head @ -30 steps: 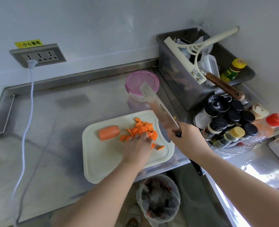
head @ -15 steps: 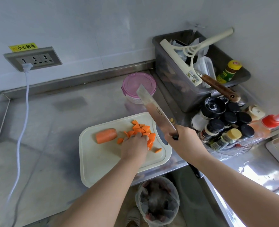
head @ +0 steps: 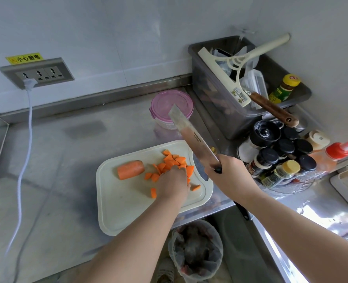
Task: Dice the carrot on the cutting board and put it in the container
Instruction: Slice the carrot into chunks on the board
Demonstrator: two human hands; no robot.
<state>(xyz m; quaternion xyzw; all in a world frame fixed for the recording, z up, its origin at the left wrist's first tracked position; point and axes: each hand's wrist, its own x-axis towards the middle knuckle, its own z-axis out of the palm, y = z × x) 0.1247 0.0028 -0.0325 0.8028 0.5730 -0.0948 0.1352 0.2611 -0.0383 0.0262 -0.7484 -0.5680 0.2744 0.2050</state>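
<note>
A white cutting board [head: 128,207] lies on the steel counter. On it are an uncut carrot chunk [head: 130,169] and, to its right, a pile of diced carrot pieces [head: 174,159]. My left hand [head: 172,183] lies over the near side of the pile with its fingers curled down onto the pieces, and it hides some of them. My right hand [head: 227,173] grips the handle of a cleaver [head: 193,137]. Its blade is raised and points away, over the round container with a pink lid [head: 165,103] behind the board.
A grey bin [head: 214,111] with a squeegee and bottles stands at the back right. Spice jars [head: 281,152] and a red-capped squeeze bottle [head: 336,154] crowd the right. A bagged trash bin [head: 195,248] sits below the counter edge. A white cord [head: 27,127] hangs from the wall socket.
Both hands keep nearly the same pose. My left hand has pulled slightly toward me over the pile, and one piece now lies loose at its left side. The cleaver stays raised.
</note>
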